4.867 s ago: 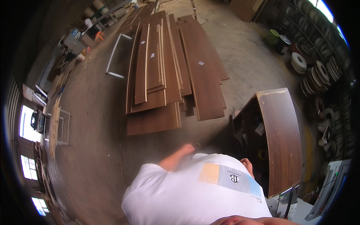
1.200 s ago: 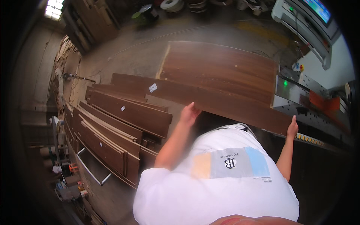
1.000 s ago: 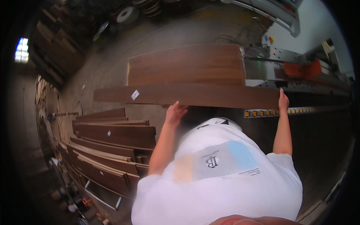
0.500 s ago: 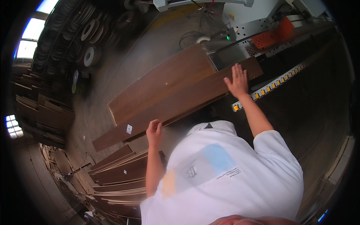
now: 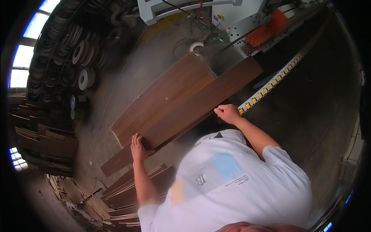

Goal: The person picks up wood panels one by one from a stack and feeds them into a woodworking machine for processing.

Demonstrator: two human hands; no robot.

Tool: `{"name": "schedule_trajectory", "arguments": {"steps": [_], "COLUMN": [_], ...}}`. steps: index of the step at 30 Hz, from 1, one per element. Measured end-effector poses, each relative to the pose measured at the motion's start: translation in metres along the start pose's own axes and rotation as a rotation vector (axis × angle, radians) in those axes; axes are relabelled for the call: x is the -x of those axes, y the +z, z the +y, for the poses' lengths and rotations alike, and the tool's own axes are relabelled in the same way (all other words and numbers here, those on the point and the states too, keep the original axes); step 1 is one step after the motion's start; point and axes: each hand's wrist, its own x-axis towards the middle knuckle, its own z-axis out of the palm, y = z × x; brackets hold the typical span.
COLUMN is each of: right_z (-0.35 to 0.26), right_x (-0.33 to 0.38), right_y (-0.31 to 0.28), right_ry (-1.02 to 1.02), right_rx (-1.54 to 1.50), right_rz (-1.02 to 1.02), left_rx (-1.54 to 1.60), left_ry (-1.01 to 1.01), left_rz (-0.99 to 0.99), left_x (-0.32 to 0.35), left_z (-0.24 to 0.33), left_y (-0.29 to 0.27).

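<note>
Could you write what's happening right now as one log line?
left hand: flat on long brown board | right hand: gripping board's near edge | board's far end: at grey machine | second board: alongside

My left grip rests on the long dark brown wooden board, right grip at its near edge. A wider brown wooden panel lies just behind it, stacked boards below-left.

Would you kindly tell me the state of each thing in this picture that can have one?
Long brown board: lying flat, held along its near edge, far end at the machine.
Wider brown panel: lying flat beside it.
Left hand: flat on the long brown board.
Right hand: curled at the board's edge.
Stack of boards: piled on the floor.
Green lamp: lit.
</note>
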Motion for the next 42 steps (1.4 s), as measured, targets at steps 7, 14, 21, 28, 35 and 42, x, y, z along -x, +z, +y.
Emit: {"name": "schedule_trajectory", "arguments": {"steps": [7, 14, 21, 28, 35, 42], "right_z": [0.029, 0.051, 0.064, 0.081, 0.103, 0.132], "right_x": [-0.038, -0.1, -0.146, -0.164, -0.18, -0.194], "right_y": [-0.035, -0.054, -0.075, -0.086, -0.11, -0.131], "right_ry": [0.442, 0.476, 0.483, 0.455, 0.448, 0.37], "right_rx": [-0.266, -0.338, -0.383, -0.284, -0.351, -0.385], "right_rz": [0.001, 0.26, 0.298, 0.332, 0.363, 0.433], "left_rx": [0.059, 0.066, 0.107, 0.088, 0.066, 0.159], "left_ry": [0.077, 0.071, 0.065, 0.064, 0.085, 0.218], "left_rz": [0.011, 0.051, 0.073, 0.084, 0.061, 0.225], "left_x": [-0.02, -0.058, -0.084, -0.105, -0.128, -0.114], "left_z": [0.018, 0.075, 0.111, 0.122, 0.147, 0.175], "left_y": [-0.006, -0.007, -0.013, -0.015, -0.017, 0.007]}}
